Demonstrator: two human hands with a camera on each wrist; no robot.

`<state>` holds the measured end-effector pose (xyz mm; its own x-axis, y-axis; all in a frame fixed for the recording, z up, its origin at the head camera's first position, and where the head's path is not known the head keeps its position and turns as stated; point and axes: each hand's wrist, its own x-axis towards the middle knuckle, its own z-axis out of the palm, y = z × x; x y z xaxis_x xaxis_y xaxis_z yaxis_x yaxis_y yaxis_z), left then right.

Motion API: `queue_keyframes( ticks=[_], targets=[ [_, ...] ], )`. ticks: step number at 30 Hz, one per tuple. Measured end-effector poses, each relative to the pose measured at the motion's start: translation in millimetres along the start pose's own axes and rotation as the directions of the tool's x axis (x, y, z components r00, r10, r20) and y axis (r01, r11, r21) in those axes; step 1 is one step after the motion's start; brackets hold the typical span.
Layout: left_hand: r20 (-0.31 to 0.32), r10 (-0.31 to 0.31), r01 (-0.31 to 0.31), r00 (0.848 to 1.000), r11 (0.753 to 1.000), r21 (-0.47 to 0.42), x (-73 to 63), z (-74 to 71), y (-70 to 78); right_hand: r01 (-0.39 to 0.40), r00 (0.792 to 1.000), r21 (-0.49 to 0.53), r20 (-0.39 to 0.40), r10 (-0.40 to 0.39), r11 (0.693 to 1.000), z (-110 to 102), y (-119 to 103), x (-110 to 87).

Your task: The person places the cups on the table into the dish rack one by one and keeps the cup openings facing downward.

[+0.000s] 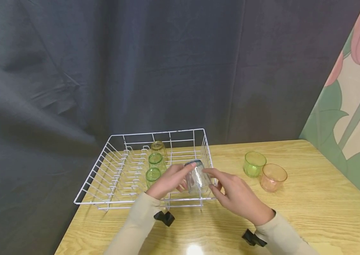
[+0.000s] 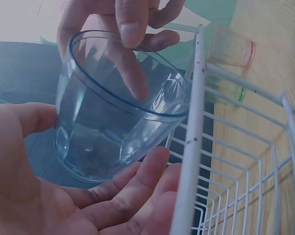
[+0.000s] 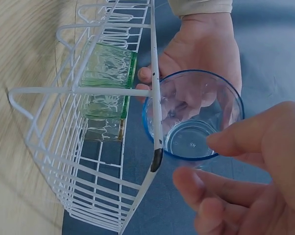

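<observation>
A clear tumbler with a blue rim [image 1: 196, 179] is held tilted between both hands above the front right part of the white wire rack. My left hand [image 1: 171, 179] grips one side of it; in the left wrist view the thumb lies on one side and the curled fingers on the other. At the rim, my right hand [image 1: 235, 191] pinches the tumbler with thumb and fingers, one finger appearing inside the mouth in the left wrist view. The tumbler's open mouth [image 3: 194, 115] faces the right wrist camera, and no contents show in it.
The white wire rack [image 1: 157, 132] stands on the wooden table [image 1: 310, 198]. Inside are two green glasses [image 1: 157, 160] and an amber glass [image 1: 159, 146] in a row. Right of the rack stand a green cup [image 1: 254, 165] and a peach cup [image 1: 273, 179]. A dark curtain [image 1: 180, 71] hangs behind.
</observation>
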<state>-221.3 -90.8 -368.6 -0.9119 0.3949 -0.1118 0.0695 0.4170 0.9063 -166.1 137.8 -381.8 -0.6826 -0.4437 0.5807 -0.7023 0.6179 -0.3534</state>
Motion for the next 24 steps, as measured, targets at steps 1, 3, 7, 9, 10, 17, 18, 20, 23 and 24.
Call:
queue_keyframes(
  ticks=[1,3,7,9,10,17,18,20,23,24],
  targets=[
    [-0.009,0.002,-0.002,1.0,1.0,0.01,0.4,-0.9,0.6,-0.004,1.0,0.001,0.003,0.004,1.0,0.0,0.3,-0.4],
    [-0.034,0.004,-0.003,0.999,0.999,0.044,2.4,-3.6,2.3,-0.005,1.0,0.003,0.0,0.005,1.0,-0.2,1.0,-0.9],
    [-0.098,0.034,-0.019,0.995,0.988,0.15,9.1,-13.7,8.3,-0.014,1.0,-0.005,-0.016,0.014,1.0,-1.3,4.5,-2.2],
    [-0.131,0.045,-0.019,0.99,0.98,0.197,13.4,-20.1,11.8,-0.018,1.0,-0.009,-0.019,0.018,1.0,-2.0,6.3,-2.5],
    [-0.152,0.052,-0.017,0.987,0.975,0.222,16.1,-23.4,13.3,-0.019,1.0,-0.012,-0.02,0.019,1.0,-2.1,7.3,-2.5],
    [-0.262,0.026,0.068,0.965,0.937,0.343,37.2,-41.7,23.2,-0.011,1.0,-0.014,-0.024,0.01,1.0,-1.8,11.3,-3.7],
    [-0.268,0.021,0.078,0.963,0.931,0.355,40.9,-43.0,24.1,-0.012,1.0,-0.014,-0.024,0.011,1.0,-1.8,11.6,-4.1],
    [-0.283,0.01,0.1,0.959,0.923,0.371,48.5,-44.8,24.9,-0.015,1.0,-0.018,-0.02,0.015,1.0,-1.9,12.1,-5.2],
    [-0.306,-0.017,0.137,0.952,0.917,0.375,60.5,-45.7,25.3,-0.026,1.0,-0.023,-0.007,0.026,0.999,-2.3,12.5,-6.5],
    [-0.312,-0.03,0.152,0.95,0.914,0.375,64.5,-46.0,24.9,-0.029,1.0,-0.026,-0.005,0.029,0.999,-2.5,12.5,-7.0]
  ],
)
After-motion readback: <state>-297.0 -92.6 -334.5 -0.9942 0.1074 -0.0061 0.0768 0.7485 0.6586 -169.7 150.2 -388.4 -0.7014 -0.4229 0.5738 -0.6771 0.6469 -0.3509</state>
